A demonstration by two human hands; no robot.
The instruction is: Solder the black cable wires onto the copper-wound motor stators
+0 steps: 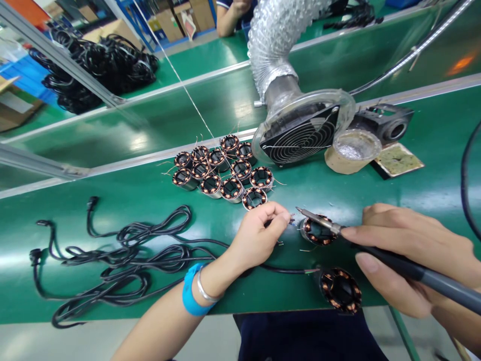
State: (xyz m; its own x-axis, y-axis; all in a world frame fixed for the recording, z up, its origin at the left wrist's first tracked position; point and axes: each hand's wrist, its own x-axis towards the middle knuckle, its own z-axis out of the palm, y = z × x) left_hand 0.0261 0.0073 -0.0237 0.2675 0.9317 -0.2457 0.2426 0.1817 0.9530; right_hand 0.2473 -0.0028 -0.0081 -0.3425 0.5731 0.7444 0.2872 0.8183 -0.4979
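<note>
My right hand (409, 255) grips a soldering iron (398, 263), whose metal tip reaches left above a copper-wound motor stator (319, 231). Thin wire ends stick out from the pinched fingers of my left hand (259, 233), close to the iron's tip; whether the two touch I cannot tell. These wires look like the end of a black power cable, partly hidden by the hand. Nearer the front edge, another stator (341, 291) lies with a black cable (287, 271) running up to it.
Several stators (231, 189) stand grouped at the back. Coiled black cables (143, 255) with plugs lie on the left. A fume extractor fan (300, 135) on a foil duct (281, 40) stands behind, beside a round pot (353, 150) and a sponge tray (398, 160). Another person's arm (227, 20) shows beyond.
</note>
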